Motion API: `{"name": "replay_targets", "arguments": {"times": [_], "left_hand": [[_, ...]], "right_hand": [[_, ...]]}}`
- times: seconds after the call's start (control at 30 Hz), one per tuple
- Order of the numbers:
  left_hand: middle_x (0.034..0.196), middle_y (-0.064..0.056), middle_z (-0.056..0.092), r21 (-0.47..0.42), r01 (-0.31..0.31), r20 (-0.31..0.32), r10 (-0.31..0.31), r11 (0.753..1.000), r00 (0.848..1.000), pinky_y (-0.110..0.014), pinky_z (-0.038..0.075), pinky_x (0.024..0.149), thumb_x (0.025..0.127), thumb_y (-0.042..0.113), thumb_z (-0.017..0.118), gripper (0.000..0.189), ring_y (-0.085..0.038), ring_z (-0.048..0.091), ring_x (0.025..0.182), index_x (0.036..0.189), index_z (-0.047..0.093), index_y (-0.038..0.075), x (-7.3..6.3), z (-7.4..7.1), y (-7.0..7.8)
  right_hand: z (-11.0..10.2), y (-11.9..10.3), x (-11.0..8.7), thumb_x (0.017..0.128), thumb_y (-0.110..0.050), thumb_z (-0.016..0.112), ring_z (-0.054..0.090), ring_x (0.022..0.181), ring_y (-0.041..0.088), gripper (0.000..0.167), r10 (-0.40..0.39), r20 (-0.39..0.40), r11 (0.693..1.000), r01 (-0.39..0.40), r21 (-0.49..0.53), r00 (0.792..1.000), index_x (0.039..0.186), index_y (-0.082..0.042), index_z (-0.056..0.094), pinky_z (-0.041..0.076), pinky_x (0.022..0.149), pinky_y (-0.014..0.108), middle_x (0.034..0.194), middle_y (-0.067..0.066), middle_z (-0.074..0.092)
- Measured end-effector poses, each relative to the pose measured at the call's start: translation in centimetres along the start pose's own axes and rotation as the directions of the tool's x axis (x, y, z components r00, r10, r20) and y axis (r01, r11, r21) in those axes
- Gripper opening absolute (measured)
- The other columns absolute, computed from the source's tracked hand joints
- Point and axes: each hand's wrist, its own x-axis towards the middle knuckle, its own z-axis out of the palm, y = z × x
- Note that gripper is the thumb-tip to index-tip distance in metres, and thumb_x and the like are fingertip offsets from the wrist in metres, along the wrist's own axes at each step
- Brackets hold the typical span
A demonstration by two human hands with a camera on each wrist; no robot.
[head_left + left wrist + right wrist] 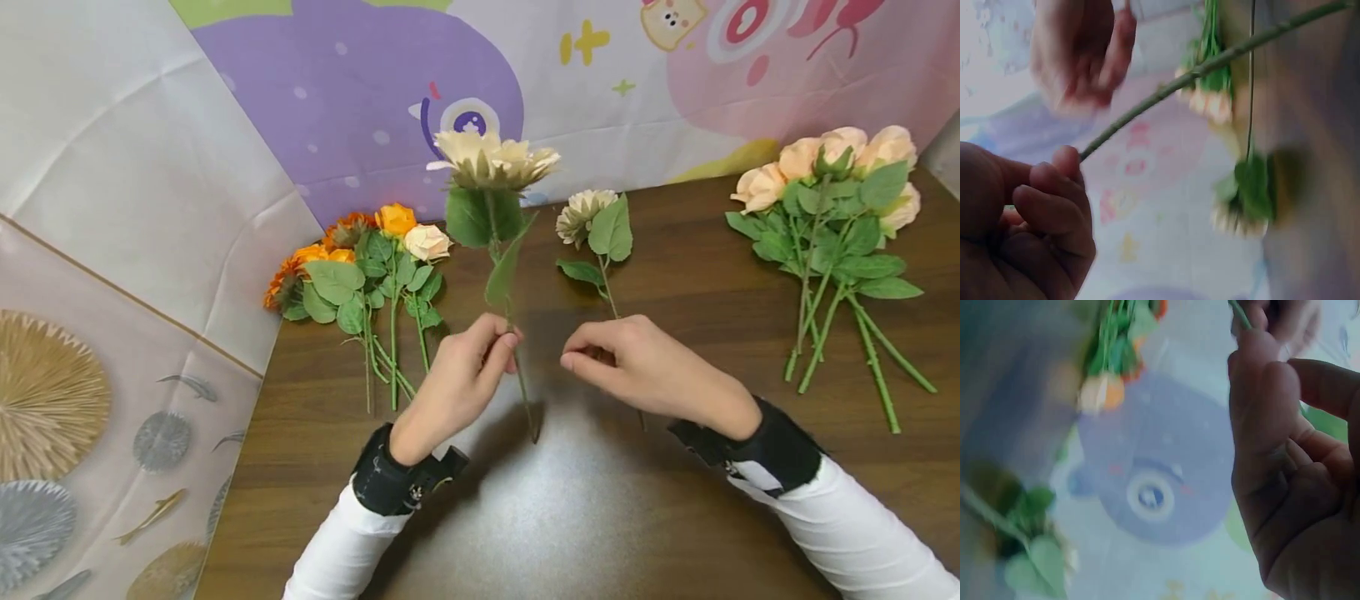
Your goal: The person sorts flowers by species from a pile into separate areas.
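In the head view my left hand [459, 379] pinches the thin stem of a cream flower [495, 171], held upright with its bloom at the top and green leaves below. The stem [1194, 74] slants out of that hand's curled fingers in the left wrist view. My right hand [651, 367] hovers just to the right, fingers loosely bent and thumb near the fingertips, with nothing between them. Behind it a second cream flower [588, 212] lies on the table, its stem partly hidden under the right hand. That flower [1241, 200] also shows in the left wrist view.
A pile of orange and cream flowers [367, 267] lies at the left on the brown table [300, 517]. Peach roses [832, 183] with green stems lie at the right. A cartoon-printed cloth [360, 92] hangs behind the table.
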Motion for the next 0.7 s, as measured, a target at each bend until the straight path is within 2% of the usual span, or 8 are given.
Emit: {"name": "replay_targets", "arguments": {"times": [0.13,0.23,0.37,0.57,0.7], "left_hand": [[0.077,0.0,0.065,-0.125,-0.029,0.037,0.034,0.992,0.999,-0.021,0.045,0.055,0.103,0.007,0.049,0.012,-0.004,0.054,0.062,0.102,0.061,0.004,-0.3,1.5,0.7],[0.077,-0.001,0.064,-0.186,-0.024,0.046,0.033,0.982,0.998,-0.021,0.044,0.055,0.104,0.007,0.049,0.012,-0.004,0.053,0.062,0.102,0.06,0.004,-0.4,2.2,0.8],[0.076,-0.001,0.062,-0.235,0.002,0.061,0.013,0.972,0.998,-0.021,0.043,0.055,0.104,0.007,0.048,0.013,-0.006,0.052,0.062,0.101,0.06,0.005,-0.4,2.6,0.7],[0.078,-0.003,0.062,-0.314,0.069,0.102,-0.038,0.947,0.994,-0.023,0.043,0.055,0.105,0.007,0.045,0.016,-0.008,0.052,0.063,0.105,0.06,0.004,-0.4,2.7,0.4],[0.082,-0.004,0.065,-0.282,0.096,0.109,-0.068,0.955,0.992,-0.022,0.04,0.054,0.105,0.007,0.045,0.017,-0.012,0.052,0.059,0.109,0.062,0.003,-0.2,2.7,0.3]], "right_hand": [[1.5,-0.3,0.2,0.1,-0.018,0.061,0.054,0.055,0.006,0.01,0.017,0.091,0.987,-0.031,0.156,0.996,0.097,-0.013,0.07,0.046,0.052,0.025,0.069,-0.006,0.058],[2.2,-0.3,0.2,0.099,-0.018,0.062,0.054,0.051,0.008,0.011,0.028,0.112,0.974,-0.053,0.222,0.993,0.092,-0.013,0.068,0.044,0.048,0.024,0.066,-0.007,0.055],[2.7,-0.3,0.3,0.099,-0.019,0.063,0.056,0.05,0.012,0.013,0.051,0.115,0.961,-0.08,0.265,0.992,0.088,-0.013,0.067,0.043,0.046,0.024,0.067,-0.005,0.057],[2.6,0.2,0.4,0.098,-0.01,0.061,0.056,0.05,0.013,0.01,0.098,0.143,0.938,-0.139,0.318,0.985,0.09,-0.01,0.068,0.04,0.042,0.023,0.072,0.005,0.061],[2.5,0.5,0.5,0.096,-0.009,0.061,0.057,0.049,0.014,0.011,0.13,0.132,0.943,-0.164,0.291,0.983,0.088,-0.009,0.068,0.042,0.042,0.025,0.066,0.003,0.061]]}}
